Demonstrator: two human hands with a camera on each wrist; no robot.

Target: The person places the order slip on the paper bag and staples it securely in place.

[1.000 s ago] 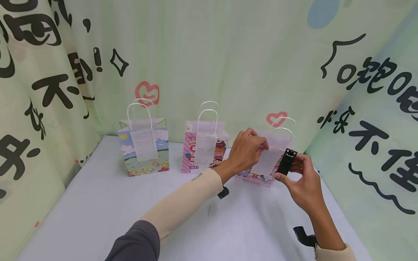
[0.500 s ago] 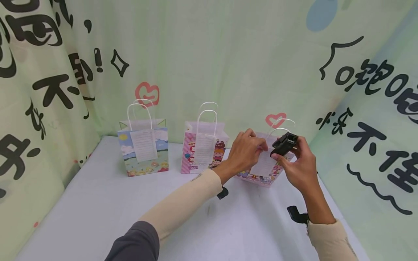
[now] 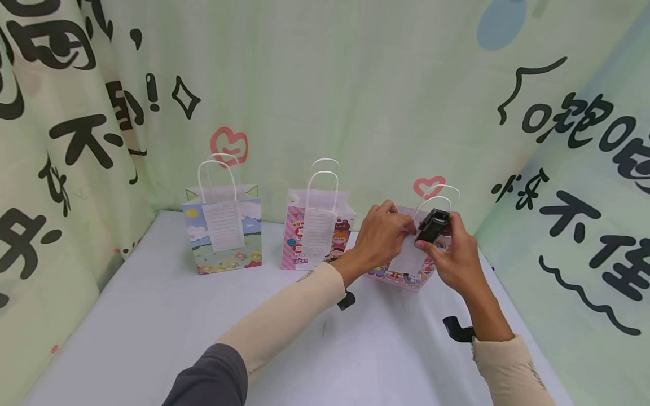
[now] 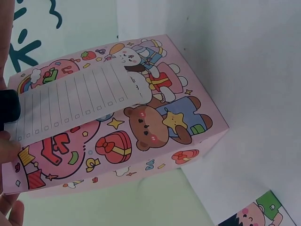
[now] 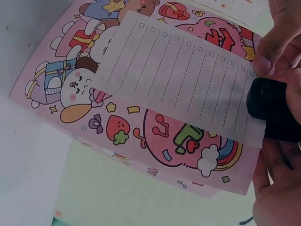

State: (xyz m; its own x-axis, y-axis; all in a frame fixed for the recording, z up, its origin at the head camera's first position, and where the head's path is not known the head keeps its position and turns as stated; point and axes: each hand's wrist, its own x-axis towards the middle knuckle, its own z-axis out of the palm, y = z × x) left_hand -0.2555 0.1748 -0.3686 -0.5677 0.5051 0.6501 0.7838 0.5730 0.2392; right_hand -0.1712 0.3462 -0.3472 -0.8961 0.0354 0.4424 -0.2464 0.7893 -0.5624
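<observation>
At the right end of the row stands a pink paper gift bag (image 3: 398,277) printed with cartoon animals. A white lined checklist slip (image 5: 174,70) lies against its front, one end at the bag's top edge. My left hand (image 3: 382,232) pinches the slip and the bag's rim between thumb and fingers. My right hand (image 3: 459,260) grips a small black stapler (image 3: 433,225), whose end sits over the slip's top edge, right beside the left fingertips. In the right wrist view the stapler overlaps the slip's edge; its lower part is hidden by the hand.
A blue landscape-print bag (image 3: 198,248) stands at the left and a pink striped bag (image 3: 293,239) in the middle, each with a white slip on its front. The white table (image 3: 152,332) ends at a printed curtain (image 3: 376,101) behind and at both sides.
My right hand has brought the stapler up and leftward from beside the bag to the slip's top edge, tilting it over. The left hand keeps its place.
</observation>
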